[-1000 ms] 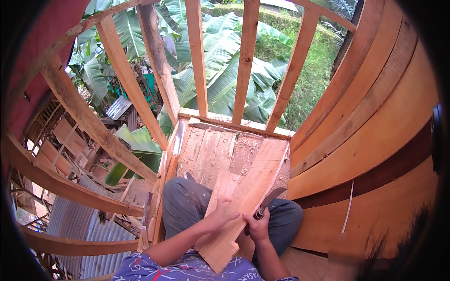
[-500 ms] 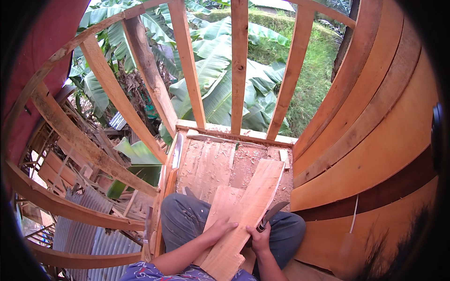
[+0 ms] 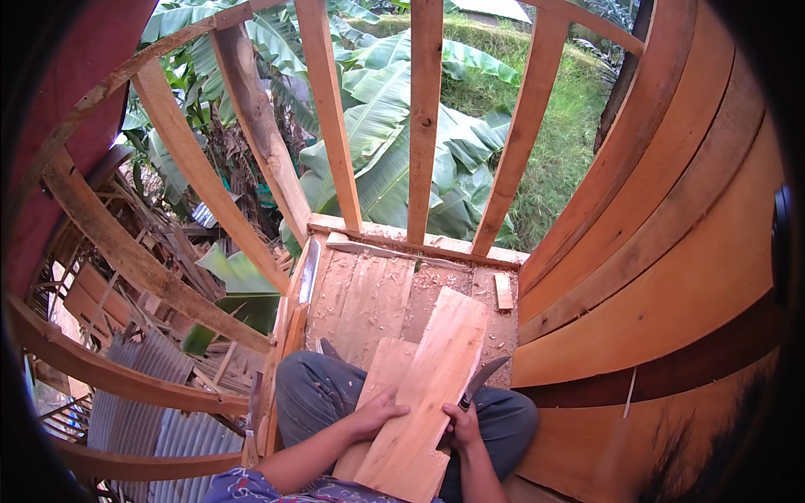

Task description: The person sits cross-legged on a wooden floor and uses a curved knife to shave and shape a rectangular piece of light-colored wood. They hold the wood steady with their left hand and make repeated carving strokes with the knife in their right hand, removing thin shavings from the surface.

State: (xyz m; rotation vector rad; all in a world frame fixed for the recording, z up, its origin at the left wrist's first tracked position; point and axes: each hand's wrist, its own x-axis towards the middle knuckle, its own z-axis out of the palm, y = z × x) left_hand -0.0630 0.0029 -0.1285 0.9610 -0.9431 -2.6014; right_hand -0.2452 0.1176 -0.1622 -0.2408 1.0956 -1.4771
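Observation:
A long light wooden plank (image 3: 436,377) lies slanted across my lap, its far end resting on the board floor (image 3: 360,293). My left hand (image 3: 377,413) presses flat on the plank's left edge, over a second shorter plank (image 3: 381,369) beneath it. My right hand (image 3: 461,426) grips the handle of a large knife (image 3: 482,381), whose dark blade points up and away along the plank's right edge.
Wood shavings cover the floor. A small wood block (image 3: 503,291) lies near the far right corner. Upright wooden studs (image 3: 425,117) frame an open wall ahead, banana leaves beyond. Curved plank walling (image 3: 671,251) rises on the right. Corrugated metal sheets (image 3: 142,427) lie below left.
The view has tipped a little, shifting the scene downward. The plank lies slightly lower on my lap, with both hands holding as before.

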